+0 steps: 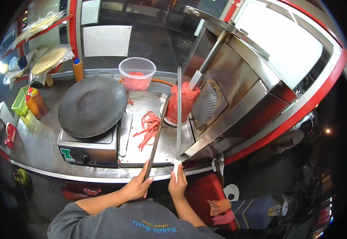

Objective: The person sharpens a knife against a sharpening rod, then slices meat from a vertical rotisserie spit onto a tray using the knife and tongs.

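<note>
My left hand point(137, 186) is closed around the lower end of a dark rod-like tool point(156, 137), which slants up toward the meat. In my right hand point(178, 184) is the white handle of a long knife point(179, 115), its blade pointing up in front of the meat. A red cone of meat point(184, 102) stands on a vertical spit beside the grill point(209, 104). Red meat strips point(148, 128) lie on the metal tray point(135, 155) to the left of the cone. Near the tray's left side rests a slim metal utensil point(126, 139).
A black round pan point(93, 106) sits on a burner point(87, 149) at the left. Behind the tray stands a clear tub point(137, 75) with red meat. Sauce bottles point(34, 104), a green container point(20, 101) and wrapped flatbreads point(50, 60) are farther left.
</note>
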Demonstrator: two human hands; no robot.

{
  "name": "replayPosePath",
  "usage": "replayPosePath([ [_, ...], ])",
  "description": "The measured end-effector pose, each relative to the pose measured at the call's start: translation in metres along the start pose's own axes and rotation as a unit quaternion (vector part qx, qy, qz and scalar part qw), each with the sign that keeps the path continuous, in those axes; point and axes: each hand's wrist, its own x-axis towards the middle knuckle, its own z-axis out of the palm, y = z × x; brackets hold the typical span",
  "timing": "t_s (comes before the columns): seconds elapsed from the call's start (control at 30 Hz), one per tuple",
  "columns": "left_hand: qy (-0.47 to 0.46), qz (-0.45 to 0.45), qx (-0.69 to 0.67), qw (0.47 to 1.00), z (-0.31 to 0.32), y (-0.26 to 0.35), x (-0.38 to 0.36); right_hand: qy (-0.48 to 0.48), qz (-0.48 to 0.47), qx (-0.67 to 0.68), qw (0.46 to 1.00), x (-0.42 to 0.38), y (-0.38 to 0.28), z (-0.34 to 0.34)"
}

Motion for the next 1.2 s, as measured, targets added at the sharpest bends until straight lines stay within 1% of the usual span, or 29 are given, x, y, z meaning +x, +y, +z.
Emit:
replayPosePath([
  [0.07,0.007,0.003,0.006,1.000,-0.002,0.001,0.004,-0.014,0.020,-0.009,1.000,-0.058,0.010,-0.014],
  [0.13,0.015,0.011,0.010,1.000,0.000,0.000,0.011,-0.031,0.031,-0.021,0.999,-0.082,0.007,-0.025],
  [0.17,0.020,0.015,0.012,1.000,0.003,-0.002,0.012,-0.029,0.030,-0.017,0.999,-0.076,0.008,-0.025],
  [0.27,0.028,0.003,0.012,1.000,0.006,-0.010,0.016,-0.014,-0.019,-0.011,1.000,0.003,-0.007,-0.011],
  [0.33,0.035,0.002,-0.007,0.999,0.007,-0.005,0.022,-0.050,0.015,-0.015,0.999,0.033,-0.020,-0.010],
  [0.4,0.031,0.026,-0.016,0.999,0.003,-0.002,0.030,-0.061,0.033,-0.023,0.997,0.019,-0.020,-0.013],
  [0.5,0.000,0.039,-0.092,0.995,-0.008,0.013,0.038,-0.071,0.032,-0.055,0.995,-0.057,-0.001,-0.034],
  [0.53,-0.009,0.045,-0.120,0.992,-0.009,0.014,0.040,-0.079,0.046,-0.049,0.995,-0.080,0.001,-0.044],
  [0.6,-0.026,0.044,-0.198,0.979,-0.009,0.018,0.044,-0.081,0.037,-0.050,0.995,-0.071,-0.014,-0.052],
  [0.63,-0.036,0.036,-0.246,0.968,-0.009,0.019,0.046,-0.106,0.049,-0.043,0.992,-0.055,-0.018,-0.054],
  [0.67,-0.046,0.026,-0.293,0.955,-0.009,0.018,0.048,-0.130,0.063,-0.037,0.989,-0.024,-0.027,-0.049],
  [0.7,-0.065,0.016,-0.342,0.937,-0.011,0.016,0.052,-0.122,0.046,-0.023,0.991,0.005,-0.037,-0.039],
  [0.73,-0.047,0.002,-0.390,0.920,-0.008,0.017,0.054,-0.117,0.028,-0.011,0.993,0.031,-0.042,-0.032],
  [0.77,-0.060,-0.006,-0.429,0.901,-0.008,0.012,0.057,-0.141,0.063,0.013,0.988,0.046,-0.044,-0.027],
  [0.8,-0.073,-0.016,-0.466,0.882,-0.011,0.003,0.062,-0.197,0.176,0.089,0.961,0.052,-0.057,-0.030],
  [0.83,-0.117,0.006,-0.473,0.873,-0.015,-0.004,0.063,-0.233,0.292,0.147,0.916,0.060,-0.071,-0.033],
  [0.87,-0.119,-0.003,-0.462,0.879,-0.021,-0.006,0.059,-0.225,0.306,0.200,0.903,0.048,-0.070,-0.034],
  [0.93,-0.125,-0.012,-0.435,0.892,-0.026,-0.018,0.045,-0.204,0.319,0.306,0.874,-0.007,-0.060,-0.039],
  [0.97,-0.100,0.009,-0.403,0.910,-0.026,-0.025,0.037,-0.189,0.286,0.299,0.891,-0.039,-0.044,-0.038],
  [1.0,-0.010,-0.027,-0.359,0.933,-0.019,-0.016,0.023,-0.175,0.253,0.290,0.906,-0.064,-0.026,-0.036],
  [1.03,-0.015,-0.015,-0.307,0.952,-0.018,-0.019,0.013,-0.145,0.197,0.243,0.939,-0.069,-0.016,-0.033],
  [1.1,-0.030,0.001,-0.196,0.980,-0.020,-0.021,-0.006,-0.074,0.078,0.162,0.981,-0.030,-0.019,-0.027],
  [1.13,-0.040,0.007,-0.141,0.989,-0.019,-0.018,-0.015,-0.026,0.046,0.149,0.987,0.003,-0.035,-0.026],
  [1.2,-0.019,0.000,-0.115,0.993,-0.009,-0.016,-0.024,-0.010,0.057,0.160,0.985,0.031,-0.028,-0.006],
])
